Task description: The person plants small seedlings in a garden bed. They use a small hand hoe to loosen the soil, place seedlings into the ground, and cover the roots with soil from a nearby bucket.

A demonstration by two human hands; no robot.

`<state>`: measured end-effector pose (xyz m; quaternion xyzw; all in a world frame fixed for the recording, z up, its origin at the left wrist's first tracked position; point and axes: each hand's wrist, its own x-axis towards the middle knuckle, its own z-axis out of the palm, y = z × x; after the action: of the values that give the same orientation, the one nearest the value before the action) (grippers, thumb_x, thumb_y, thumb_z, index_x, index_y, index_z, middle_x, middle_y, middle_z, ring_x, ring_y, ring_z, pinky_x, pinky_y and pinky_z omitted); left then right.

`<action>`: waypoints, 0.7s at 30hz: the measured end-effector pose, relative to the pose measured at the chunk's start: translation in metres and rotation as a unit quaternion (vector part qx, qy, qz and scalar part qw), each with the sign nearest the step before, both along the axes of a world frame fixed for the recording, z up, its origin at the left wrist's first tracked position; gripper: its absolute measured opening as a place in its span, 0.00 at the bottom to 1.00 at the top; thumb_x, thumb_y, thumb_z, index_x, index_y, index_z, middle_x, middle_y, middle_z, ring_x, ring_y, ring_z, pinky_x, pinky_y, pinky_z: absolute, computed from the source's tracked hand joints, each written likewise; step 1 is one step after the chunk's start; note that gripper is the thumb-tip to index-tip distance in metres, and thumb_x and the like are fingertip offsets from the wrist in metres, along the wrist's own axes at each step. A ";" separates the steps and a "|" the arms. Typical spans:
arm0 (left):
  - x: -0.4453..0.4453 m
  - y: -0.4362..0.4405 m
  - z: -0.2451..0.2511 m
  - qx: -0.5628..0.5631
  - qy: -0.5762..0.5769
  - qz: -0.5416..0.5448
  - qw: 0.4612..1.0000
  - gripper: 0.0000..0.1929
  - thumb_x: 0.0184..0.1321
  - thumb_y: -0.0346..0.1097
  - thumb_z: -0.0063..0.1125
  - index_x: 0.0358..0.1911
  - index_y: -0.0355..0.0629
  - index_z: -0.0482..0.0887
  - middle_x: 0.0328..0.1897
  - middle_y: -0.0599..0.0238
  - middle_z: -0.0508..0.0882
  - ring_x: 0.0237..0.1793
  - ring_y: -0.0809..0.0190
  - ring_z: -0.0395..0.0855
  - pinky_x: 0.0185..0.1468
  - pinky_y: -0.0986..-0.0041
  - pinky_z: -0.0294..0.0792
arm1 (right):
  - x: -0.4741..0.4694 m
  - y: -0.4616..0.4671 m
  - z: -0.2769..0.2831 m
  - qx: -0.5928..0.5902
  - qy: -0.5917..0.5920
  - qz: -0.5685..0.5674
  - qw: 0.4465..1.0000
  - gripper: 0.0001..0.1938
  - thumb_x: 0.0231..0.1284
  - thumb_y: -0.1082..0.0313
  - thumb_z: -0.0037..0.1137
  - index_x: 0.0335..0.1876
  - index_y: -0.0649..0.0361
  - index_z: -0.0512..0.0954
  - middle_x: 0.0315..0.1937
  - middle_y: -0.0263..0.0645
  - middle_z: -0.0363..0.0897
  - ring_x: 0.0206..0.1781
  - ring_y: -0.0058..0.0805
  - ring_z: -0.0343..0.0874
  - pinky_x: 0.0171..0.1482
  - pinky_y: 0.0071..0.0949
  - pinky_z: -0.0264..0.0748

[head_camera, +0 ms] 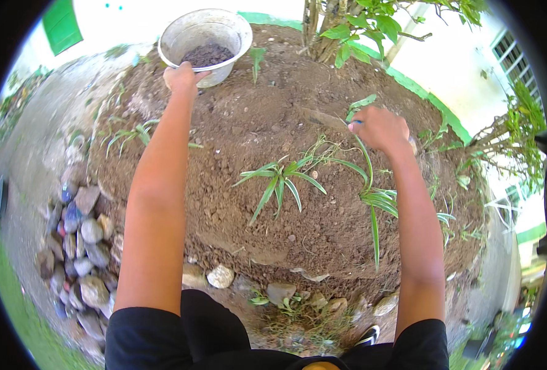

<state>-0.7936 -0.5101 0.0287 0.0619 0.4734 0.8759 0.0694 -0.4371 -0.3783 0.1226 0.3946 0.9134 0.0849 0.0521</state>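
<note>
My left hand [181,79] grips the near rim of a white plastic basin [229,46], tilted, with dark soil [207,55] inside. At the right, my right hand [378,128] is closed on a hand tool; a bit of blue shows at the fingers, and a flat, soil-coloured blade [322,118] seems to extend left over the earth. Its exact kind cannot be told. A green leaf [362,101] stands just behind this hand. Nearer to me, a spider plant [279,176] with striped leaves grows in the brown soil [255,125], and another spider plant [376,198] is beside my right forearm.
A heap of rounded stones [81,249] lies at the left; more stones [280,292] edge the near side of the bed. A leafy shrub [331,27] stands at the back by a white wall [273,9]. Further right is another shrub [509,134]. A shoe [369,335] shows below.
</note>
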 end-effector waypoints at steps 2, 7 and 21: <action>-0.024 0.018 -0.004 -0.022 -0.023 -0.015 0.999 0.23 0.52 0.17 0.41 0.54 0.15 0.58 0.54 0.35 0.69 0.43 0.37 0.80 0.32 0.59 0.85 | -0.012 0.008 0.001 0.029 -0.025 -0.020 0.999 0.14 0.57 0.51 0.54 0.44 0.46 0.82 0.43 0.40 0.82 0.48 0.39 0.81 0.50 0.39 0.75; -0.075 0.041 -0.004 -0.133 -0.057 -0.043 0.989 0.20 0.54 0.26 0.55 0.46 0.16 0.67 0.50 0.38 0.74 0.33 0.50 0.83 0.23 0.65 0.82 | -0.045 0.032 -0.018 0.073 -0.116 -0.084 0.987 0.14 0.57 0.53 0.56 0.40 0.54 0.82 0.42 0.42 0.83 0.44 0.39 0.82 0.46 0.37 0.78; 0.210 0.117 -0.085 -0.470 0.364 -0.307 0.743 0.19 0.55 0.50 0.60 0.43 0.45 0.80 0.44 0.51 0.81 0.47 0.45 0.78 0.48 0.55 0.71 | 0.004 0.018 0.009 0.048 -0.082 -0.148 0.984 0.17 0.58 0.50 0.54 0.44 0.52 0.81 0.41 0.42 0.83 0.45 0.41 0.82 0.46 0.38 0.78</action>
<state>-0.5835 -0.3935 -0.0559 0.4772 0.7701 0.3845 0.1772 -0.4329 -0.3602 0.1317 0.5195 0.8324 0.1516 0.1196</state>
